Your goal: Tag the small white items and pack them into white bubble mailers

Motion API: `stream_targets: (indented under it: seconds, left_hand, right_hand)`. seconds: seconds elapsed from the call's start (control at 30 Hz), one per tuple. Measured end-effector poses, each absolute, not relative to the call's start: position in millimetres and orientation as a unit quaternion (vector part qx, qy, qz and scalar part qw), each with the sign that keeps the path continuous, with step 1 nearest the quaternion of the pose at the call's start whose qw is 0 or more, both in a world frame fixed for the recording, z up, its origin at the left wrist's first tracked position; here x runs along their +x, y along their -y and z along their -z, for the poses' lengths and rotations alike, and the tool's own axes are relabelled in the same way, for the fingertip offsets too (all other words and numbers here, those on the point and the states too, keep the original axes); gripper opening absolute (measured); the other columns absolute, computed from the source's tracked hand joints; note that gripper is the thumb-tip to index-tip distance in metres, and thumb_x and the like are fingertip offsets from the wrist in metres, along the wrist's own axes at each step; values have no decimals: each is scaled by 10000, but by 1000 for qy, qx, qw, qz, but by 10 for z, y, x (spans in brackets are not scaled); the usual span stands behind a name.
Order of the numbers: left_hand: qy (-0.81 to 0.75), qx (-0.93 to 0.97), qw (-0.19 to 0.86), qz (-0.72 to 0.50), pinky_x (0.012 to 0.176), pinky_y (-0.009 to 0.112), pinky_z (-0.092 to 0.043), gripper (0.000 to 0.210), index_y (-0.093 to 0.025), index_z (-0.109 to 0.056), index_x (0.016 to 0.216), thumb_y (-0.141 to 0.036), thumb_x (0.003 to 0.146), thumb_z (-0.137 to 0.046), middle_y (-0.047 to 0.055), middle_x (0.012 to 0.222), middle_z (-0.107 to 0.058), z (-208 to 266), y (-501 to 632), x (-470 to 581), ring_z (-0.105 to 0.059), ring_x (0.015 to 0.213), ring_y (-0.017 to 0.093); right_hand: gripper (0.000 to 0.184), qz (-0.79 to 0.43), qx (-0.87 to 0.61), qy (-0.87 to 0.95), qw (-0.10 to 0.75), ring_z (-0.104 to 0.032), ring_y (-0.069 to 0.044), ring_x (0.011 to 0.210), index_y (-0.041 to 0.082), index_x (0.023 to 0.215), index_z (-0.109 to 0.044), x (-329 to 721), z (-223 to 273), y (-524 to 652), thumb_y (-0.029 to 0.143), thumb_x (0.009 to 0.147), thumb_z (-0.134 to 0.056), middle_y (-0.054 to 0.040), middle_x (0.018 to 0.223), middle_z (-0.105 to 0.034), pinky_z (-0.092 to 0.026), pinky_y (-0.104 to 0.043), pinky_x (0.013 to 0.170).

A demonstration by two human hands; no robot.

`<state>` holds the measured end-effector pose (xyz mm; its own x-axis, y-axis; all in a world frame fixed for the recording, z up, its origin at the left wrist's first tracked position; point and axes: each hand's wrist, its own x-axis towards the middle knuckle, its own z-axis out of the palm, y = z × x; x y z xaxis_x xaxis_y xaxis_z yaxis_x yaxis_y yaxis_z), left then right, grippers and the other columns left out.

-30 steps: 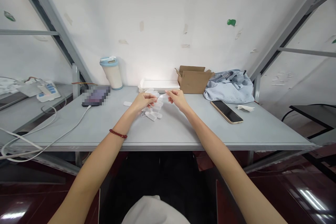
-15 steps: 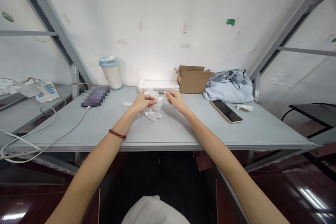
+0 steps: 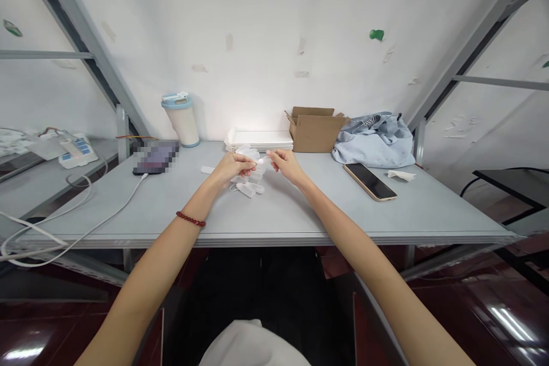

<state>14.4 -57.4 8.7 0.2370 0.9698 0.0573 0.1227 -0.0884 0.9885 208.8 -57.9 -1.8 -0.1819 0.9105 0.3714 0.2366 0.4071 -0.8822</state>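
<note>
Hand, left (image 3: pixel 234 167), pinches one end of a white strip (image 3: pixel 262 160) above the white pile (image 3: pixel 246 189) on the table (image 3: pixel 283 217); hand, right (image 3: pixel 285 162), appears to pinch the other. Strip judged light, thin, pliable, possibly slippery, easily creased; best held by both ends.
</note>
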Motion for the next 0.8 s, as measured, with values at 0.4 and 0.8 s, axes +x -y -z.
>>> stream_targets:
  seconds: [0.4, 0.8]
  left_hand:
    - [-454, 570, 565, -388, 567, 250, -458, 304, -107, -754, 690, -376, 580, -845, 103, 742, -716, -162, 568, 54, -574, 570, 108]
    - [-458, 611, 523, -378, 516, 248, -398, 271, -131, -722, 652, -360, 569, -841, 74, 711, -686, -185, 585, 76, -544, 566, 111]
  right_hand:
    - [416, -352, -419, 692, 470, -414, -81, 481, 196, 594, -470, 2083, 57, 503, 512, 862, -517, 41, 535, -494, -329, -246, 528]
    - [539, -396, -422, 653, 488, -405, -83, 439, 212, 572, -418, 2070, 16, 553, 684, 784, -570, 42, 458, -458, -325, -236, 465]
